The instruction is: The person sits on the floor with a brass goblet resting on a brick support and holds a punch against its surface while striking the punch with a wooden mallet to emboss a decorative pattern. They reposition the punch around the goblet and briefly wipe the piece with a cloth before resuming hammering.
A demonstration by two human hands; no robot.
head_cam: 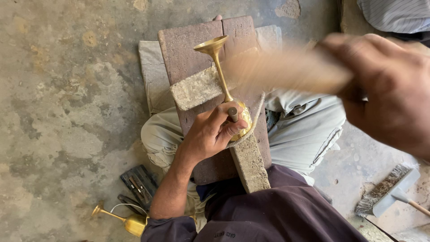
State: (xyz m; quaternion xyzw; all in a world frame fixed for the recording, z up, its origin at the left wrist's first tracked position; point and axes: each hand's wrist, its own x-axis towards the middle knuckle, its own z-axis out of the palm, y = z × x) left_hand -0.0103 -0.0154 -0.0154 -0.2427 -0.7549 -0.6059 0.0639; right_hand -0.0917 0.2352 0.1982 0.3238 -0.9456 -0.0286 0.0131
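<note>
A brass goblet [218, 58] lies on its side across a wooden block [192, 49] that rests on my lap, its foot pointing away from me. My left hand [210, 132] holds a short dark metal punch [233, 114] upright against the goblet's bowl and steadies the bowl. My right hand [389, 85] is raised at the right and grips a wooden mallet or stick [286, 69], which is blurred by motion above the block. Two rough stone-like bars [197, 87] lie across the wooden block and brace the goblet.
A second brass goblet [123, 219] lies on the concrete floor at my lower left, beside a dark tool case [139, 183]. A hand brush [389, 190] lies at the lower right. Striped cloth [396, 13] shows at the top right corner.
</note>
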